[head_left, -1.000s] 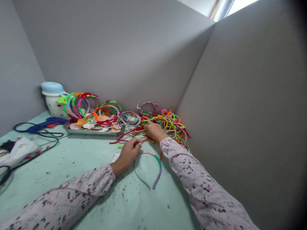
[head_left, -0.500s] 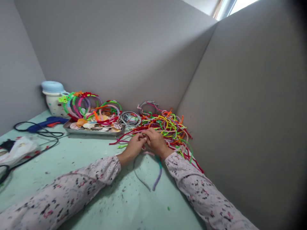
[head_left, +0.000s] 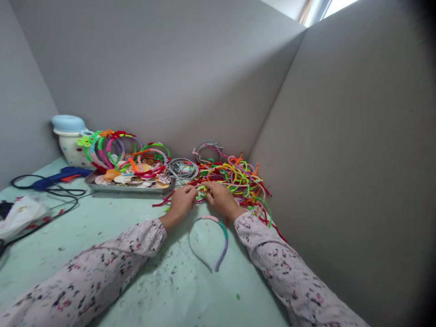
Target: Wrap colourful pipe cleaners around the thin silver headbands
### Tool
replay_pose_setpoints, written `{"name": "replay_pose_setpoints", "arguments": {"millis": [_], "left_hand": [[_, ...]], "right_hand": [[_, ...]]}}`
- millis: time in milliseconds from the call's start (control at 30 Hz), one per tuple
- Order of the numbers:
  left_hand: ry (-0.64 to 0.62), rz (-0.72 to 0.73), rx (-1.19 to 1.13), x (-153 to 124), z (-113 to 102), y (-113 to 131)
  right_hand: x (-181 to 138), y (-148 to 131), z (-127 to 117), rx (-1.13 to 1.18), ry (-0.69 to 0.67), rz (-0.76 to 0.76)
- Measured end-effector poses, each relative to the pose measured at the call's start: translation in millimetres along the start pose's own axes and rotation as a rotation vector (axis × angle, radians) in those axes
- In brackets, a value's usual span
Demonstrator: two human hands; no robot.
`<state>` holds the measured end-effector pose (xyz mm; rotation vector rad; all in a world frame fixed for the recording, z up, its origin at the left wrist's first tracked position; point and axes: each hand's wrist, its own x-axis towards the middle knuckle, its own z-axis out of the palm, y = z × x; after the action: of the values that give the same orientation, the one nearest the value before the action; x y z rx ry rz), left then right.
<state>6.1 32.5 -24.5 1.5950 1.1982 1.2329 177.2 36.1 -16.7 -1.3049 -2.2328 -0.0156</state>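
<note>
A tangled heap of coloured pipe cleaners (head_left: 235, 179) lies in the corner of the pale green table (head_left: 112, 254). At its near edge my left hand (head_left: 180, 204) and my right hand (head_left: 221, 199) are both closed, pinching strands of the heap a short way apart. A thin headband (head_left: 218, 245), partly wrapped in pink, teal and purple fuzz, lies flat on the table just in front of my wrists, touched by neither hand.
A metal tray (head_left: 102, 185) with wrapped headbands and shell-like pieces stands at the back. Bare wire headbands (head_left: 182, 169) lie beside it. A white pot with a blue lid (head_left: 70, 141), a blue glue gun (head_left: 57, 175) with its black cord, and a plastic bag (head_left: 20, 213) sit left. Grey partitions close in behind and right.
My left hand left the headband and went forward to the heap. My right hand drew back to its near edge. The hands met, then parted slightly with strands between them.
</note>
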Motion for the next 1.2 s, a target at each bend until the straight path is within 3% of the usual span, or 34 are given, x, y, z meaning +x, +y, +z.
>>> {"name": "replay_pose_setpoints", "arguments": {"millis": [67,233,367,500,667,800,967,1200], "left_hand": [[0.056,0.003,0.013,-0.2,-5.5,2.2],[0.215,0.026,-0.003,-2.0,-14.1,5.8],[0.335,0.053,-0.08,-0.9,-23.2,9.3],[0.435,0.016,-0.218,3.5,-39.8,18.2],[0.453,-0.025,-0.446,10.4,-59.4,32.0],[0.358,-0.04,-0.553,8.5,-60.2,38.1],[0.174,-0.081,-0.5,-11.2,-35.5,34.5],[-0.135,-0.127,-0.293,-51.4,2.4,19.7]], "right_hand": [[6.4,13.6,1.1,-0.008,0.003,0.166],[16.8,61.0,0.1,-0.017,0.029,0.377],[19.8,92.4,-6.2,0.025,0.056,0.454],[21.7,100.2,-9.9,0.107,0.086,0.475],[17.5,81.3,-16.3,0.269,0.11,0.464],[2.1,56.8,-30.4,0.405,0.109,0.453],[-25.5,13.0,-38.9,0.725,0.085,0.464],[-39.4,-46.1,-21.1,1.074,0.008,0.502]]}}
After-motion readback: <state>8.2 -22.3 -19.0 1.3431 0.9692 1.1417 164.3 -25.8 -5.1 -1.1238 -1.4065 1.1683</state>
